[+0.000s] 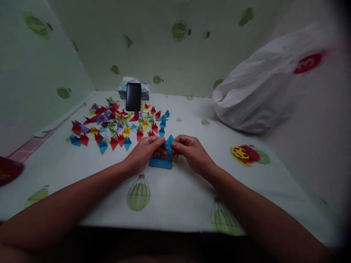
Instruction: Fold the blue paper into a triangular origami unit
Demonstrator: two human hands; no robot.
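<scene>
Left hand [145, 151] and right hand [190, 149] met at table centre, fingers of both pinched closed on blue paper piece [164, 155]. Paper's upper point stood between fingertips; lower part rested on patterned table cover [170, 197]. Scatter of folded coloured paper pieces [117, 124] lay at 11 o'clock from hands, well apart. Black phone [133, 96] stood upright against tissue box [122, 90] at 12 o'clock, beyond scatter. White plastic bag [260, 87] at 2 o'clock. Red-yellow paper stack [244, 153] at 3 o'clock.
</scene>
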